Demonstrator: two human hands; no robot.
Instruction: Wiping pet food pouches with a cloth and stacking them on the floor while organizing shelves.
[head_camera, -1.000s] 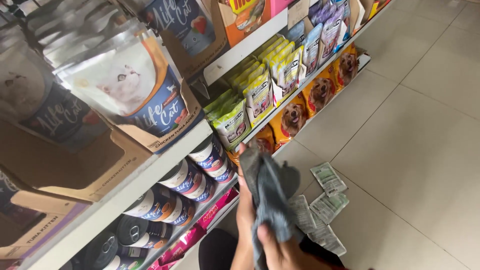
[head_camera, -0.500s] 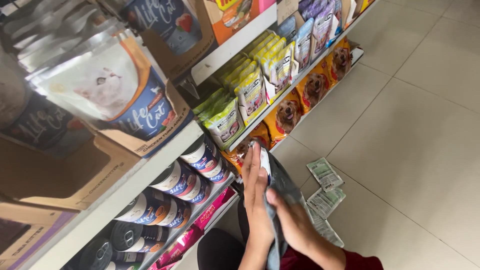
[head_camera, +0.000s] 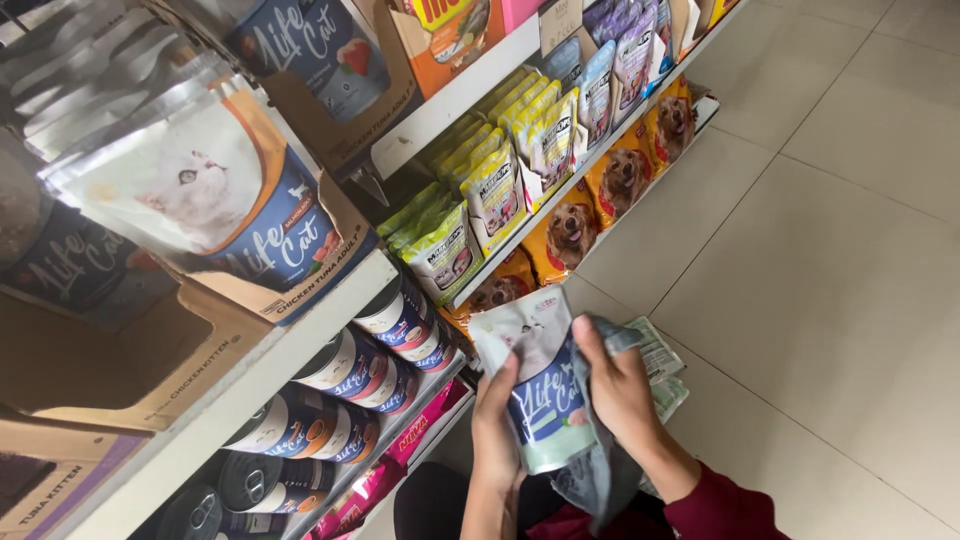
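Observation:
My left hand (head_camera: 494, 425) holds a white and blue cat food pouch (head_camera: 535, 380) from its left side, low in the middle of the head view. My right hand (head_camera: 618, 385) presses a grey cloth (head_camera: 598, 470) against the right side of the pouch; the cloth hangs down behind the pouch and my wrist. Several similar pouches (head_camera: 660, 365) lie on the tiled floor just behind my right hand.
A shelf unit runs up the left: cat food pouches in cardboard trays (head_camera: 215, 215) on top, round tins (head_camera: 340, 385) below, green and yellow pouches (head_camera: 480, 190) and orange dog food bags (head_camera: 600, 190) farther along. Grey floor tiles (head_camera: 830, 270) fill the right side.
The grey cloth covered the pouch a second ago; now the pouch's front shows, with the cloth pulled to its right. The camera has tilted slightly.

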